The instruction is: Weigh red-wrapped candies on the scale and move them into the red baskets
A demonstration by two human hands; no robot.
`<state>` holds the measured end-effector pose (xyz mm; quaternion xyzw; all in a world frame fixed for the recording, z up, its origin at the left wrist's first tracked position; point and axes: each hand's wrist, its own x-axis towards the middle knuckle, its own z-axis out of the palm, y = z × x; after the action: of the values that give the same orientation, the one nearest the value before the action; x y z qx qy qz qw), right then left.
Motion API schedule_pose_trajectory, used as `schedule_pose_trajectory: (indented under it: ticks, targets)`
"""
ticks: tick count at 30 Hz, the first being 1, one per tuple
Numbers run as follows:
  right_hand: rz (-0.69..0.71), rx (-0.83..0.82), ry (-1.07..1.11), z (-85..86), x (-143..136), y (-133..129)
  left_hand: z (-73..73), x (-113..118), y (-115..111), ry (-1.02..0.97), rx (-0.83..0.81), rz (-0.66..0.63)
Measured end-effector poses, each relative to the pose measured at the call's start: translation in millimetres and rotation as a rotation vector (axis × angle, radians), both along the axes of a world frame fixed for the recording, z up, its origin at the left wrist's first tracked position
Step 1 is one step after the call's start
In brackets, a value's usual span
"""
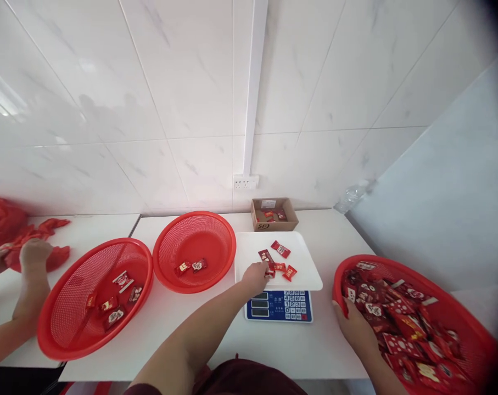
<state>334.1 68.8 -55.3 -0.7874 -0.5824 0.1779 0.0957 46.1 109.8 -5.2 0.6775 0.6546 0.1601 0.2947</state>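
My left hand [256, 278] reaches over the white tray [249, 244] of a blue-panelled scale [278, 306], its fingers closed on a small red packet at the tray's front part. Several other red packets lie beside it, among them one farther back [280, 249] and one to the right [290, 272]. On the right, my right hand [353, 323] grips the left rim of a red basket [450, 307] heaped with red packets [401, 323]. Its thumb and fingers are wrapped at the rim.
Two red baskets [195, 219] [59, 312] holding a few packets stand to the left. Behind the scale is a small cardboard box [277, 224] with packets. At far left, another person's hands [35, 255] touch a red bag [57, 258]. A clear plastic item [351, 197] lies by the wall.
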Motion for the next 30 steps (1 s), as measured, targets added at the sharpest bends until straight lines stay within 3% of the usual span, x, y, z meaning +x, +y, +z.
schedule_pose_trajectory:
  ticks: [3,7,9,11,14,18,21,25,30]
  targets:
    - [-0.008,-0.025,-0.001,0.5,-0.6,-0.2,3.0,-32.4,-3.4,-0.005,0.079,0.149]
    - [0.004,-0.035,0.016,2.0,-2.3,-1.9,13.7,-94.0,-6.6,0.076,0.145,0.353]
    - [0.009,-0.038,0.024,1.8,-2.5,-2.6,18.8,-115.5,-8.0,0.138,0.148,0.389]
    - [0.021,-0.032,0.021,0.3,-2.0,-2.7,21.4,-121.1,-7.2,0.195,0.154,0.355]
    - [0.024,-0.030,0.000,-3.1,-0.6,-2.2,18.6,-99.2,0.6,0.240,0.166,0.144]
    - [0.010,-0.042,-0.012,-5.1,0.4,-1.0,6.3,-46.3,17.6,0.252,0.131,-0.248]
    - [-0.003,-0.068,0.003,-4.9,0.8,-0.6,-1.3,-17.8,27.2,0.278,0.094,-0.419]
    - [-0.008,-0.059,0.020,-6.3,1.2,-0.8,-1.5,-4.7,31.9,0.331,0.093,-0.473]
    - [-0.001,-0.039,0.019,-7.6,1.2,-0.6,2.3,-7.3,27.2,0.379,0.115,-0.383]
